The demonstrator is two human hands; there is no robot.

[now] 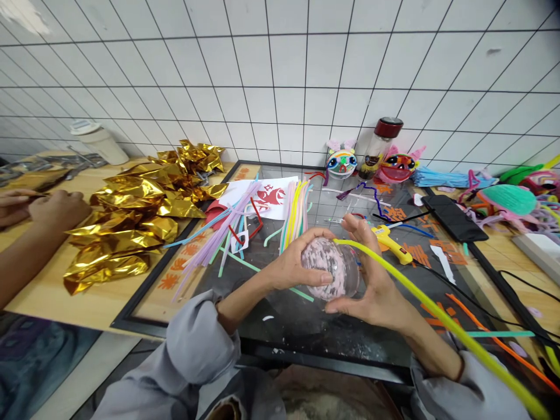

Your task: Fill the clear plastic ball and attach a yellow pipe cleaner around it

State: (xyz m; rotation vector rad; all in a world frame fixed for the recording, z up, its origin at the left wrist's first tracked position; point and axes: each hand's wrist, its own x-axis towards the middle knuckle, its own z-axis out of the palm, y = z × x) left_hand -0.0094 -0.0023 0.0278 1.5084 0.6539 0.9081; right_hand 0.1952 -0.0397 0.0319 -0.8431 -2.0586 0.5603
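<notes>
Above the dark board, a clear plastic ball (321,262), coated inside with patchy pale pink, is held between both hands. My left hand (293,265) grips its left side, thumb across the front and fingers over the top. My right hand (371,286) curls around the right side, with the thumb at the bottom edge and the fingers raised near the top. A long yellow fuzzy stem (411,283) meets the ball's top by my left fingertips. It passes in front of my right hand to the lower right; whether it is attached cannot be seen.
A yellow glue gun (391,242) with a black cord lies right of my hands. Pastel stems (295,213) and paper (273,195) lie behind. Two decorated balls (342,162) and a bottle (380,146) line the wall. Gold foil (131,204) and another person's hand (59,210) are left.
</notes>
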